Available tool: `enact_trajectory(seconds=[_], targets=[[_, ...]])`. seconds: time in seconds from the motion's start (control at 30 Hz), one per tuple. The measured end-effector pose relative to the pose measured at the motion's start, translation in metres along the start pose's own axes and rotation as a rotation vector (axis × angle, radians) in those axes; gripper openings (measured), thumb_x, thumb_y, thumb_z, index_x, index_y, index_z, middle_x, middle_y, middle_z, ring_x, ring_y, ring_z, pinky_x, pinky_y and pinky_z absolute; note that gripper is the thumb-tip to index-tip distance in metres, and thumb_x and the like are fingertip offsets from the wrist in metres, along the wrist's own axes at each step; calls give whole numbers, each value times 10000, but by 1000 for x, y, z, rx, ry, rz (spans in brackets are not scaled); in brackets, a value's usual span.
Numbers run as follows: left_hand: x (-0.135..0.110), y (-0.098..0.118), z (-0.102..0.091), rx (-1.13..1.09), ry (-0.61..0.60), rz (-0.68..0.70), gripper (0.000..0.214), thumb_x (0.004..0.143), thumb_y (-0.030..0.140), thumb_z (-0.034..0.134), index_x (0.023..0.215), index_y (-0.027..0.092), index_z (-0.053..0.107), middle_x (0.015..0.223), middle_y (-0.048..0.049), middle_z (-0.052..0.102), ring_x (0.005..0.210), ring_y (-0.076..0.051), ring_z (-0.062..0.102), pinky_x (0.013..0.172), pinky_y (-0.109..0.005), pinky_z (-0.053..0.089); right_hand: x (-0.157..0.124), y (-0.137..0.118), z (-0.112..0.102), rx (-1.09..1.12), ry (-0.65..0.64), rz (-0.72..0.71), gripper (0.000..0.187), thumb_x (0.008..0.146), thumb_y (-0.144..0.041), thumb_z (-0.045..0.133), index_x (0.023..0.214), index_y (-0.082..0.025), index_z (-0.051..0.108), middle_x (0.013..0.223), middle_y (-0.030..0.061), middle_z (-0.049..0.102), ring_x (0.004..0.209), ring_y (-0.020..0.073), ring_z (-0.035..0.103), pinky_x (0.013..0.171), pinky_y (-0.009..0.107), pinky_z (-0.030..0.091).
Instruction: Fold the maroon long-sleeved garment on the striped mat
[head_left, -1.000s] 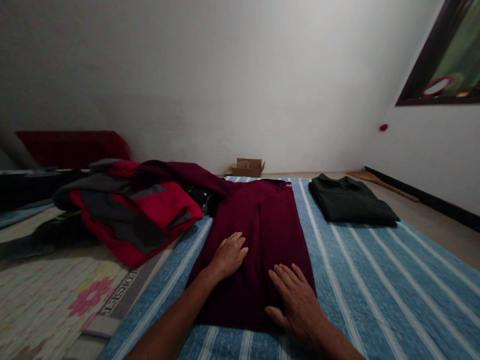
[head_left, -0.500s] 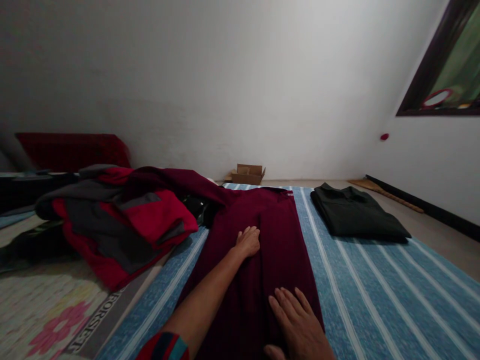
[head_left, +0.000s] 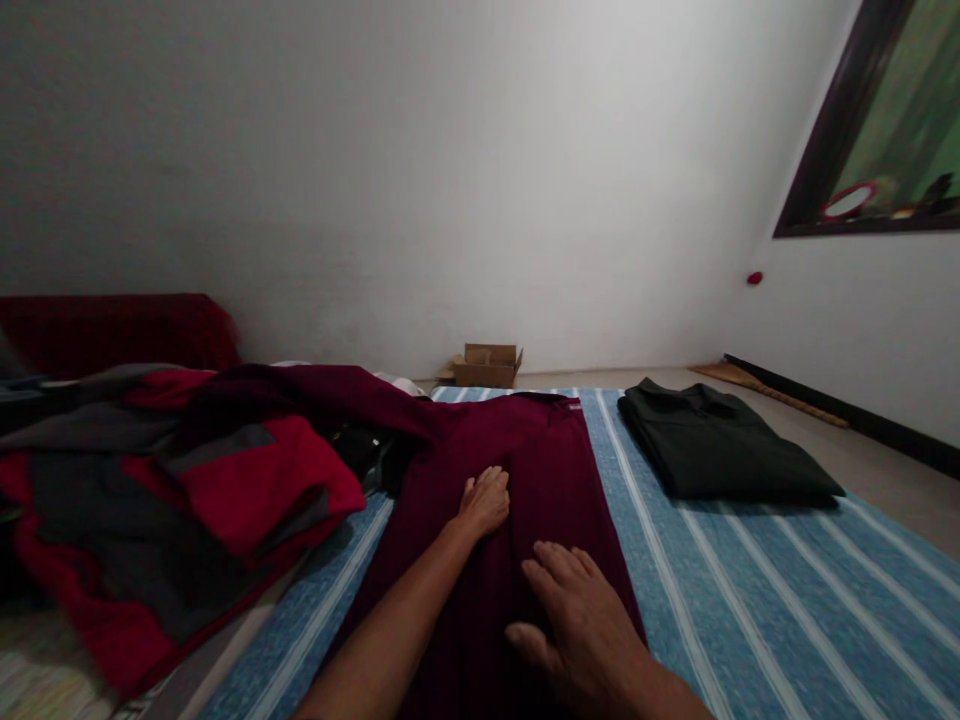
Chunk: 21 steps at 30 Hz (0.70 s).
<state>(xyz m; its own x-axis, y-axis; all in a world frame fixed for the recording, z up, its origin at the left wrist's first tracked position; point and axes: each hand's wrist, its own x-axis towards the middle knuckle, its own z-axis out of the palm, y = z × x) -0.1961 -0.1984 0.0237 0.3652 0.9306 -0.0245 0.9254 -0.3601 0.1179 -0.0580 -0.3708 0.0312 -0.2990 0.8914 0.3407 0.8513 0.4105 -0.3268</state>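
**A maroon top (head_left: pixel 547 490) under two hands, on a striped sheet (head_left: pixel 720 600)**

We see the maroon top lying lengthwise before the person, one sleeve reaching left over a red and gray jacket (head_left: pixel 240 480). The left hand (head_left: pixel 486 502) rests on its middle, fingers close together and a little bent; if they pinch the cloth, we cannot tell. The right hand (head_left: pixel 574 615) is nearer to us, palm down, thumb apart and fingers slightly spread, perhaps for making the cloth flat. A dark folded garment (head_left: pixel 727 440) lies at the right, we suppose to be out of the way. The sheet is blue with white stripes. Beyond it, a cardboard box (head_left: pixel 484 375) stands near the pale wall (head_left: pixel 450 200).
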Motion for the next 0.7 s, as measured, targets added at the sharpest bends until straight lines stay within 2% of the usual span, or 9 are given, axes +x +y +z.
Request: enact_trajectory(seconds=[0.07,0.13,0.27,0.37,0.53,0.63,0.7], targets=[[2,-4,3,5,-26,1,428,876,218,280,1273,215,441,1443,-86,359,1341,-204,283,1066,-470,242,25,3,1,10,-53,30,553,855,-536,462,1290,-195,492,1365,122,451,1264,293,395,1037,475,314],[3,-10,5,9,-69,7,468,887,251,259,1337,206,381,1484,-92,279,1369,-215,221,1075,-493,207,41,10,13,20,-104,31,641,854,-580,429,1331,-153,448,1403,154,387,1306,308,325,1049,492,282],[5,-18,5,18,-117,33,516,899,326,243,1390,183,308,1510,-110,192,1388,-241,145,1074,-522,174,47,19,38,60,-187,1,763,841,-669,341,1370,-121,395,1449,171,277,1352,311,201,1081,508,202],[10,-18,2,2,-116,13,500,906,346,241,1365,181,348,1497,-117,233,1380,-249,178,1066,-523,197,44,20,42,77,-213,8,789,836,-694,295,1379,-129,382,1458,165,253,1361,306,160,1087,510,180],[27,-15,3,32,-7,-50,415,919,301,255,1268,195,454,1460,-103,326,1358,-215,251,1072,-440,239,45,20,36,95,-231,8,811,834,-706,263,1384,-120,370,1458,175,244,1361,308,161,1086,512,183],[40,-16,6,50,25,-50,422,914,284,272,1296,186,424,1465,-105,317,1362,-208,240,1085,-418,220,47,21,35,106,-254,8,814,833,-705,270,1392,-120,354,1462,178,234,1363,312,155,1083,519,183],[48,-17,7,58,0,-54,451,912,265,265,1342,174,369,1479,-108,286,1371,-208,215,1090,-422,203,48,21,35,119,-274,14,812,832,-703,280,1399,-125,340,1471,173,216,1368,310,131,1090,517,164]])
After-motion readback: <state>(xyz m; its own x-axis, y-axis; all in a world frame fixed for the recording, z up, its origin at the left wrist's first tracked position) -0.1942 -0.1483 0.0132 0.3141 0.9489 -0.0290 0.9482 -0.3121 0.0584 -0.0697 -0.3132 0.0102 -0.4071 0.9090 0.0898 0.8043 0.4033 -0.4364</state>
